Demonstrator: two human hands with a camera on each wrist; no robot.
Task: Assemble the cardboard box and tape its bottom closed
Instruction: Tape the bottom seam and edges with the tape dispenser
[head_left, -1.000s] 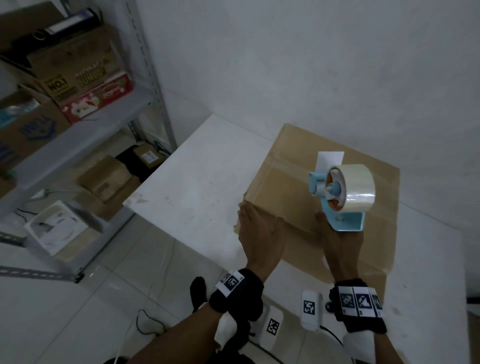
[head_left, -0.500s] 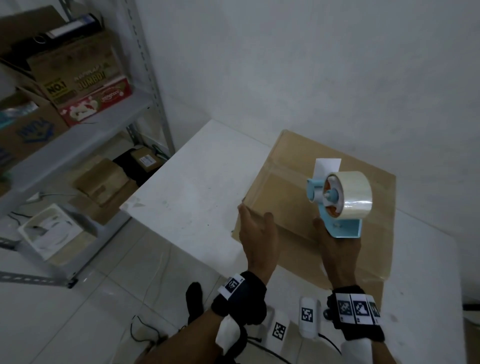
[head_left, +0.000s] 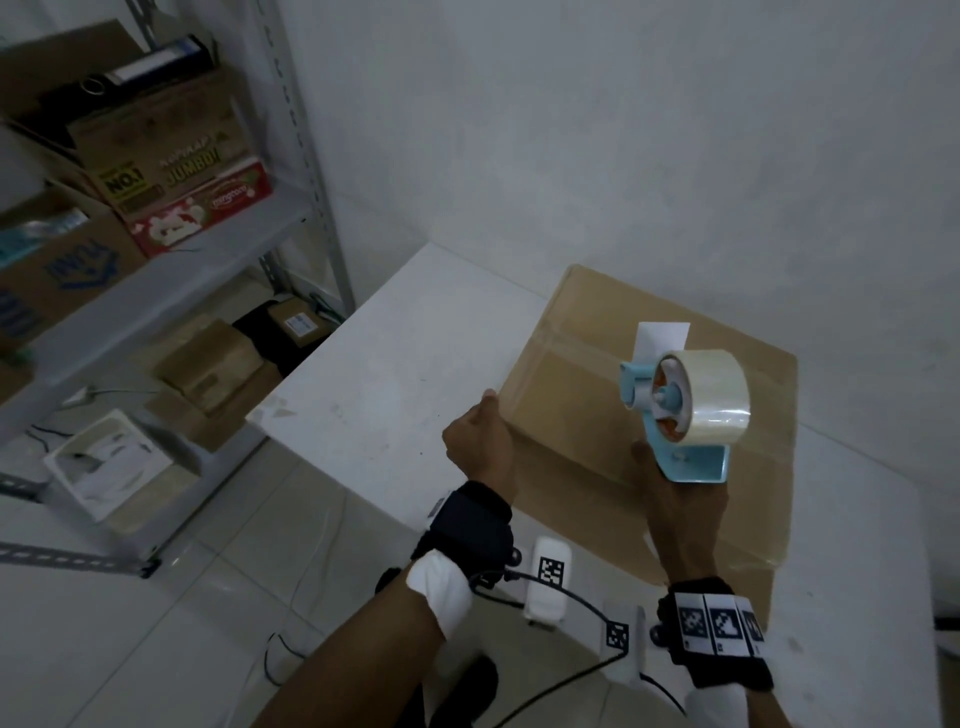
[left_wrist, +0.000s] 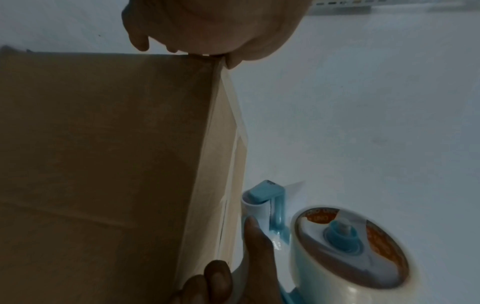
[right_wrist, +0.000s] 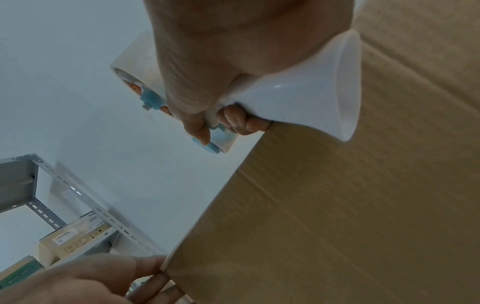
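Note:
A brown cardboard box (head_left: 597, 415) lies on the white table (head_left: 395, 364), its wide face up, with a glossy strip of clear tape across it. My left hand (head_left: 483, 431) grips the box's near-left corner; in the right wrist view the thumb and fingers of that left hand (right_wrist: 145, 273) pinch the corner. My right hand (head_left: 670, 483) holds a blue tape dispenser (head_left: 685, 410) by its handle, raised over the box's middle. A loose white tape end (head_left: 662, 338) sticks up from it. In the left wrist view the dispenser (left_wrist: 337, 246) stands beside the box (left_wrist: 103, 164).
A grey metal shelf (head_left: 171, 291) stands at the left with printed cartons (head_left: 171, 171) on it and more boxes (head_left: 208, 374) underneath. A white wall runs close behind the table. The table's front-left edge drops to the tiled floor, where cables lie.
My left hand has slid left from resting flat on the box's near edge to gripping its near-left corner. The right hand keeps the dispenser raised over the box, nearly in place.

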